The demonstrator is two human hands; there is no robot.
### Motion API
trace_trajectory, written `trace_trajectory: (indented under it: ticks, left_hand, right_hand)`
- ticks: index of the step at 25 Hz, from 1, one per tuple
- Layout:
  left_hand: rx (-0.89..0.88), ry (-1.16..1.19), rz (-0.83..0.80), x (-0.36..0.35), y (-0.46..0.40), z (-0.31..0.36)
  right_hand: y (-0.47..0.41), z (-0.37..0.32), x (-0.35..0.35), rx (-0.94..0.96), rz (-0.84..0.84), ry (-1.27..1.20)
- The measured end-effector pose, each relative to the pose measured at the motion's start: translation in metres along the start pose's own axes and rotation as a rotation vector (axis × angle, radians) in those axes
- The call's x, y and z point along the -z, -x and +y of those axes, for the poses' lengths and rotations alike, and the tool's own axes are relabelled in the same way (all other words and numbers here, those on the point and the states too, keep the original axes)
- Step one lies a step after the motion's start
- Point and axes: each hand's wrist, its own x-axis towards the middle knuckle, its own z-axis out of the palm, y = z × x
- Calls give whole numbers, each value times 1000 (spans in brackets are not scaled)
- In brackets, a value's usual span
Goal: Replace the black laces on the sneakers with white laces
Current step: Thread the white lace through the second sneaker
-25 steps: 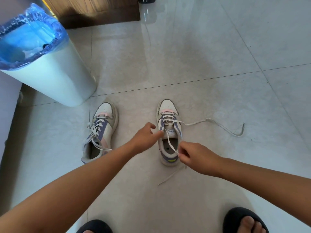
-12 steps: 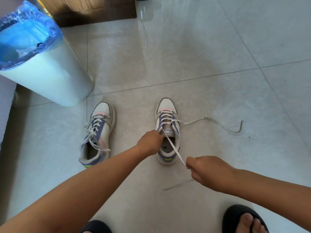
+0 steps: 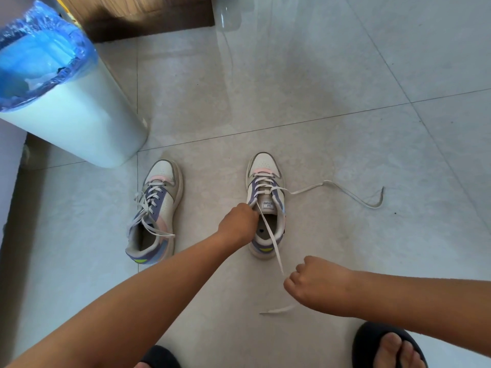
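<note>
While the left hand [image 3: 239,221] sits curled at the left collar of the right-side sneaker [image 3: 265,205], fingers closed on the shoe edge/lace at an upper eyelet, exact grip hidden behind knuckles. Right hand [image 3: 316,284] fisted nearer the body, pinching the white lace [image 3: 271,235]; lace runs taut diag. from the eyelet across the shoe opening to that fist, w/ the tail end hanging below the hand to the floor. Other end of same lace exits the right eyelets and lies loose in a wavy line on the tile, off to the right. Sneaker laced partway, tongue label visible, toe pointing away. Second sneaker [image 3: 156,211] just to the left, apart from the first, fully laced in white, ends loose over its side. White bin [image 3: 77,126] w/ blue liner beyond it, upper left. Tiled floor [image 3: 318,102] pale grey. Black sandals at bottom edge, toes showing on the right one [image 3: 388,346].
</note>
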Motion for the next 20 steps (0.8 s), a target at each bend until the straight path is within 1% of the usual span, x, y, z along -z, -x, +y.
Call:
trace_trajectory:
  ticks: [1, 2, 3, 4, 5, 7, 8, 9, 10, 12, 13, 14, 16, 18, 20]
  left_hand:
    - [3, -8, -21, 0, 1, 1]
    - [3, -2, -36, 2, 1, 3]
    - [-13, -1, -52, 4, 0, 3]
    - [-31, 10, -72, 5, -1, 2]
    - [-36, 21, -83, 8, -2, 0]
    - [-38, 13, -67, 9, 0, -5]
    - [-45, 5, -62, 9, 2, -6]
    - [-47, 2, -59, 8, 3, -6]
    - [-43, 5, -60, 6, 5, -5]
    - [-31, 12, -70, 6, 6, -3]
    - [-28, 23, -61, 5, 5, -3]
    - [-22, 28, -55, 6, 5, -2]
    - [-16, 11, -42, 6, 6, -2]
    - [-17, -6, -37, 3, 7, -1]
    - [-25, -15, -37, 2, 10, 0]
  right_hand:
    - [-4, -3, 5, 2, 15, 42]
    - [-10, -5, 11, 35, -27, 0]
    - [-17, -1, 17, 19, -47, -148]
    - [-26, 11, 22, -69, -51, -314]
    - [-34, 30, 25, -220, 30, -469]
    - [-43, 72, 29, -513, 308, -713]
    - [-46, 90, 25, -616, 424, -806]
    - [-51, 104, 21, -676, 475, -876]
    - [-58, 112, 17, -679, 446, -887]
    - [-73, 121, 10, -651, 289, -765]
    - [-79, 122, 6, -651, 245, -693]
    - [-84, 121, 1, -651, 238, -634]
    - [-89, 119, -6, -654, 312, -551]
    - [-84, 114, -11, -644, 441, -385]
    - [-73, 117, -13, -657, 483, -248]
